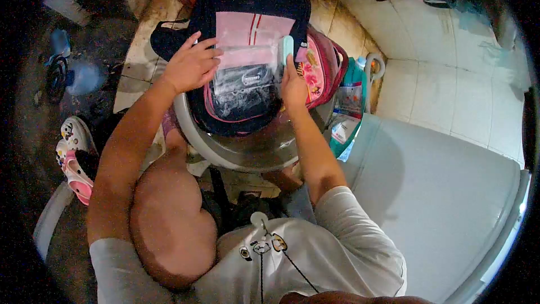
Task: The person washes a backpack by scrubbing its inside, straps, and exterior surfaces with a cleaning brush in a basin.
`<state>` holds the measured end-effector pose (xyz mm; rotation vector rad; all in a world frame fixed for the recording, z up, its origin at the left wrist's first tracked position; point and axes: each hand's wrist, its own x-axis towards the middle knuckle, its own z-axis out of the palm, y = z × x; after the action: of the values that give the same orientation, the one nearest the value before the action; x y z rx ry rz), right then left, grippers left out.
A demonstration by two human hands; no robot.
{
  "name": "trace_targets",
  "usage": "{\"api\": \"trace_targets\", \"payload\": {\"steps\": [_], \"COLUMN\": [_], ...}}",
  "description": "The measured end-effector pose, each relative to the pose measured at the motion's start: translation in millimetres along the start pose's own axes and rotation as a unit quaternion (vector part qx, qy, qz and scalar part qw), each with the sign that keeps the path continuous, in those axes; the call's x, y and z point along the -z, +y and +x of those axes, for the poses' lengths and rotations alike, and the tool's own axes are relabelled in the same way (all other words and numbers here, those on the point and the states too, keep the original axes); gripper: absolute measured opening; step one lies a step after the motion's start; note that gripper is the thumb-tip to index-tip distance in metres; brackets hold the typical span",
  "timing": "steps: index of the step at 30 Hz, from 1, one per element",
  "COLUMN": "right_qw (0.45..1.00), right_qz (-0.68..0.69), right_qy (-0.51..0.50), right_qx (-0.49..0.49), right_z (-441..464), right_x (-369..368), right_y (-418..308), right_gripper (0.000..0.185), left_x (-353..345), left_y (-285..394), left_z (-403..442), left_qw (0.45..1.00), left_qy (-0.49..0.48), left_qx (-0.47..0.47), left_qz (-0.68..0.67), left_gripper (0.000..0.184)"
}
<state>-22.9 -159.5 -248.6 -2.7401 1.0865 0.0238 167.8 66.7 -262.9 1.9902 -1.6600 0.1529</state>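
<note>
A dark navy backpack (242, 0) with a pink front panel lies across a wide round basin (236, 160). White suds or wet streaks cover its lower front pocket. My left hand (194, 66) is spread on the backpack's left side, fingers apart, holding nothing. In my right hand (293, 85) is a pale green scrub brush (287, 46), gripped near its lower end. The brush stands against the right edge of the pink panel; its bristles are mostly hidden.
A pink and red patterned bag (318, 70) sits right of the backpack. Teal bottles (347, 107) stand between the basin and a large pale surface (439, 186). Left on the floor are pink and white clogs (76, 160). A tiled wall (444, 87) rises at right.
</note>
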Motion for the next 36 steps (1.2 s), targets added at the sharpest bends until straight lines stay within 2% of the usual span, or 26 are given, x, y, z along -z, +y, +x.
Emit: {"api": "trace_targets", "payload": {"steps": [2,4,6,8,11,14,15,17,18,20,22,24,26,27,29,31,32,33,36], "right_qw": [0.997,0.998,0.998,0.997,0.999,0.997,0.994,0.988,0.989,0.999,0.998,0.996,0.995,0.985,0.967,1.000,0.993,0.998,0.997], "right_qz": [0.060,0.044,0.038,-0.012,0.022,0.069,0.073,0.105,0.102,0.003,0.060,0.083,0.062,0.050,0.050,-0.012,0.074,0.021,0.060], "right_qy": [0.051,0.041,0.033,-0.066,0.007,0.024,0.077,0.087,0.082,-0.023,0.010,0.016,0.077,0.132,0.194,-0.027,0.070,0.048,0.058], "right_qx": [-0.009,0.030,0.040,-0.033,-0.023,-0.037,0.029,0.074,0.072,-0.028,-0.030,-0.037,0.031,0.097,0.158,-0.011,0.064,0.018,-0.006], "right_z": [-19.2,-63.3,-67.3,-36.8,9.3,-23.5,-46.1,-73.7,-65.5,-33.9,-15.4,-17.4,-42.4,-57.5,-57.7,-30.7,-6.5,8.4,11.0], "right_x": [-15.1,-39.1,-40.5,-10.0,-2.0,-22.7,-28.3,-46.2,-49.3,-29.9,-14.8,-12.8,-34.7,-50.4,-48.4,-23.7,-22.7,-7.7,-14.0], "right_y": [12.4,45.0,49.4,19.4,-0.9,19.9,28.7,49.3,55.9,32.0,7.8,4.1,26.1,43.2,40.8,25.3,15.9,-4.6,-11.4], "right_gripper": [0.042,0.046,0.048,0.045,0.043,0.043,0.042,0.044,0.044,0.043,0.042,0.042,0.044,0.045,0.044,0.042,0.040,0.038,0.040], "left_x": [3.5,6.8,4.7,2.0,-3.8,2.4,10.0,7.4,3.0,-0.9,-1.7,-4.9,-1.3,3.2,3.9,-0.7,-0.7,0.4,4.7], "left_y": [-2.3,-0.4,-3.2,-1.8,-0.2,-2.6,-1.4,-2.2,-5.0,-1.9,-1.3,1.7,-3.0,-3.3,-3.7,-2.6,-1.6,-2.0,1.2], "left_z": [4.0,3.3,4.9,2.0,-0.1,5.4,6.0,5.7,5.1,0.4,0.2,-1.7,4.8,6.3,4.5,2.3,1.6,2.1,1.4], "left_qw": [1.000,1.000,1.000,1.000,1.000,1.000,1.000,0.999,0.999,0.999,1.000,1.000,1.000,1.000,0.999,1.000,1.000,1.000,1.000], "left_qy": [-0.008,-0.028,-0.018,-0.019,0.015,-0.004,-0.021,-0.045,-0.032,-0.028,0.007,-0.005,-0.009,-0.018,-0.033,-0.007,-0.011,-0.014,-0.030], "left_qx": [0.000,0.006,0.006,-0.003,0.006,0.010,0.007,0.008,0.011,0.004,0.009,0.018,0.024,0.014,0.010,0.015,0.012,0.008,0.009], "left_qz": [0.010,-0.006,-0.008,-0.013,-0.012,0.017,0.010,-0.007,-0.011,-0.017,-0.014,-0.006,0.006,0.000,-0.010,-0.012,-0.010,-0.009,0.003], "left_gripper": [0.016,0.016,0.016,0.016,0.016,0.017,0.017,0.017,0.017,0.018,0.017,0.017,0.017,0.016,0.016,0.016,0.016,0.017,0.018]}}
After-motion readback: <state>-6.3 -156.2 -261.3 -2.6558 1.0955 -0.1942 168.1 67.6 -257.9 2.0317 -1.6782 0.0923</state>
